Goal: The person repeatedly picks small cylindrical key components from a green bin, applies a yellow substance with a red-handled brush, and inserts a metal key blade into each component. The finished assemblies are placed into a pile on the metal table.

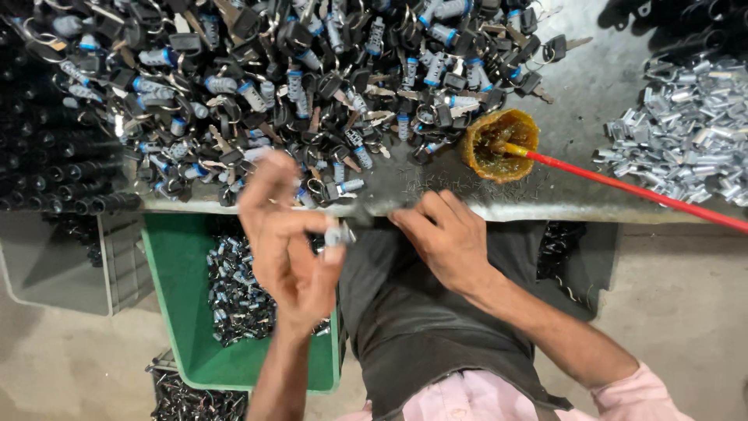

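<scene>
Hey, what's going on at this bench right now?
A person sits at a metal table heaped with small lock cylinders and keys. The left hand holds one small silver cylinder up in its fingertips, while the right hand rests at the table's front edge. A green crate below holds more such parts. A pot of amber grease with a red-handled brush stands nearby, beside a pile of silver metal pieces.
</scene>
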